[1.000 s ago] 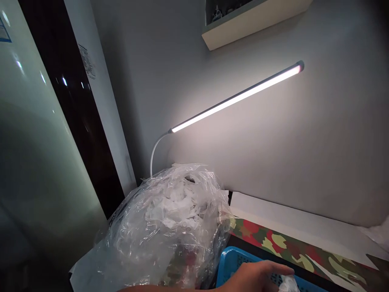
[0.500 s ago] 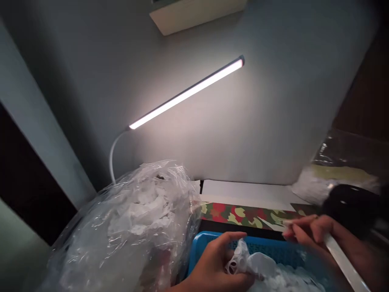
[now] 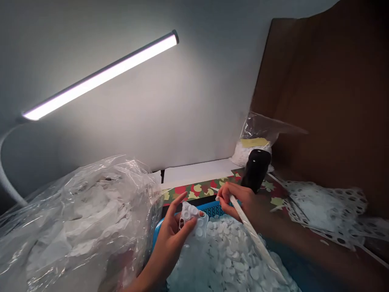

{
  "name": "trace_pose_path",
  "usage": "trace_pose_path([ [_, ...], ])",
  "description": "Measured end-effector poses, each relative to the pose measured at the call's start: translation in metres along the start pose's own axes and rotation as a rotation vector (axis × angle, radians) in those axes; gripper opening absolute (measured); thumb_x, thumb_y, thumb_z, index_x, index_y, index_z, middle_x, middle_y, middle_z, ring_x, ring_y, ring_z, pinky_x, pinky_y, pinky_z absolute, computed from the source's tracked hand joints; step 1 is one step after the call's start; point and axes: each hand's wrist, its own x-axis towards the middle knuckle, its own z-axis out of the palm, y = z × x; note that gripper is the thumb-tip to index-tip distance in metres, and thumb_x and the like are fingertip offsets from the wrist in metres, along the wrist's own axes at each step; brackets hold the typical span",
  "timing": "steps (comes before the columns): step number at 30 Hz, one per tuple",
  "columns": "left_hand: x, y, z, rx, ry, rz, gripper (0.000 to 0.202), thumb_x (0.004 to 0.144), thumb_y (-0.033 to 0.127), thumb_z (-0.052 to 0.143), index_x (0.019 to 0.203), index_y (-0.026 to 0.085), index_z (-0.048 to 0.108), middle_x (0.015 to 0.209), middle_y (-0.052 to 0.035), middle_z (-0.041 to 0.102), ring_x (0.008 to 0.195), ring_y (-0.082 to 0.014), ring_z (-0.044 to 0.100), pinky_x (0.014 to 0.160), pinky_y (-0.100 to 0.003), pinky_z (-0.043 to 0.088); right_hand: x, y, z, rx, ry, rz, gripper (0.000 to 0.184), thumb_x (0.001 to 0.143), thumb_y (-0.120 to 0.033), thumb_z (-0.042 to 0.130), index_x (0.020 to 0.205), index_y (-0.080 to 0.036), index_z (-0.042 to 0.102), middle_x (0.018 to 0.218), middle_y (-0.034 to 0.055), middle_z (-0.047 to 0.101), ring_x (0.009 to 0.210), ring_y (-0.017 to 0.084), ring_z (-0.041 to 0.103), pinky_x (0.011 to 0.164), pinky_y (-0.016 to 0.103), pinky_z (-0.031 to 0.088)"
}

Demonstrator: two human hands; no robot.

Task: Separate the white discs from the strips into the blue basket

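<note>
My left hand (image 3: 173, 235) pinches a white sheet of small round discs (image 3: 193, 221) and holds it up over a blue basket (image 3: 214, 209). The basket is heaped with several loose white discs (image 3: 226, 259). My right hand (image 3: 240, 200) is closed round a long thin white stick (image 3: 258, 241), held like a pen, its tip close to the sheet. The stick slants down to the lower right across the basket.
A large clear plastic bag of white scrap (image 3: 73, 223) fills the lower left. A lit bar lamp (image 3: 100, 77) hangs overhead. A black cylinder (image 3: 256, 169) and a small bag (image 3: 258, 140) stand behind. Punched white sheets (image 3: 322, 207) lie right, before a brown board (image 3: 328, 93).
The view has swung right and down. My left hand has lifted the disc sheet out of the basket, and my right hand with the stick has come in beside it.
</note>
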Motion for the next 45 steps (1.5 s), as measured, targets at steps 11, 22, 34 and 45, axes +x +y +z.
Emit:
trace_pose_path([
  [11,-0.001,-0.002,-0.001,0.087,-0.023,0.020,0.077,0.080,0.039,0.066,0.143,0.025,0.024,0.096,-0.0061,0.070,0.072,-0.0160,0.059,0.061,-0.024,0.047,-0.024,0.012,-0.036,-0.511,-0.491,-0.219,0.028,0.067,0.007,0.042,0.074,-0.017,0.052,0.075,0.0022,0.051,0.059,0.013,0.041,0.050,0.025,0.021],
  [22,0.001,-0.007,-0.002,0.082,-0.070,0.090,0.070,0.079,0.034,0.066,0.139,0.024,0.032,0.094,-0.0064,0.071,0.074,-0.0168,0.062,0.062,-0.024,0.048,-0.037,0.008,-0.036,-0.662,-0.435,-0.112,0.060,0.082,0.003,0.041,0.138,-0.019,0.040,0.096,0.0096,0.067,0.086,0.025,0.062,0.076,0.033,0.044],
  [34,0.000,-0.007,0.000,0.214,-0.127,0.151,0.064,0.076,0.038,0.068,0.131,0.020,0.040,0.082,-0.0050,0.070,0.066,-0.0162,0.061,0.054,-0.022,0.044,-0.035,-0.044,-0.006,-0.346,-0.225,-0.001,0.022,0.093,-0.031,0.051,0.111,-0.020,0.058,0.108,0.0050,0.067,0.091,0.020,0.064,0.074,0.029,0.048],
  [45,0.002,-0.008,0.001,0.318,0.005,0.283,0.050,0.072,0.035,0.070,0.115,0.016,0.053,0.073,0.0002,0.061,0.058,-0.0126,0.054,0.052,-0.022,0.039,-0.014,-0.049,0.024,-0.225,-0.237,0.076,0.027,0.095,-0.034,0.050,0.087,-0.013,0.064,0.072,-0.0006,0.065,0.066,0.013,0.063,0.063,0.028,0.051],
])
